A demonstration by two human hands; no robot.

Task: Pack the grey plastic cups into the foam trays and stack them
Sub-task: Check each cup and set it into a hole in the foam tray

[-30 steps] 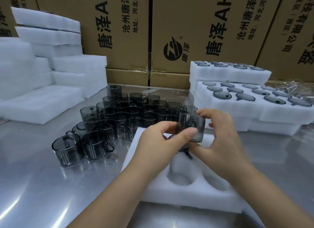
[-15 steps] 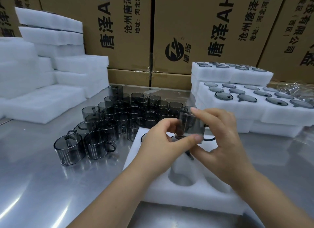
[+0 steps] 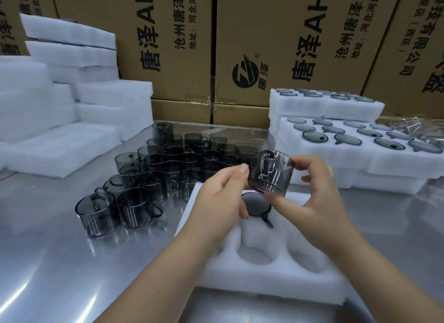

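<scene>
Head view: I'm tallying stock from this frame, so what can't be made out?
All in the head view:
- Foam tray: far pockets hidden by the left hand, right hand and held cup.
- Loose cups: back rows overlap, uncountable.
- Packed stack: lower trays covered by those above.
- Cartons: print cut by the top edge.

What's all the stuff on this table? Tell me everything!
front foam tray: one, white, nearest.
held cup: one, see-through grey, above that tray.
packed cup: one, grey, in a tray pocket.
loose cups: many, grey, left of the tray.
filled trays: two stacks, white, right.
foam pads: several, white, stacked left.
cardboard boxes: several, brown, behind.
plastic bag: one, clear, far right.
table: one, metal, underneath.
left hand: one, holding the held cup.
right hand: one, holding the held cup.
</scene>
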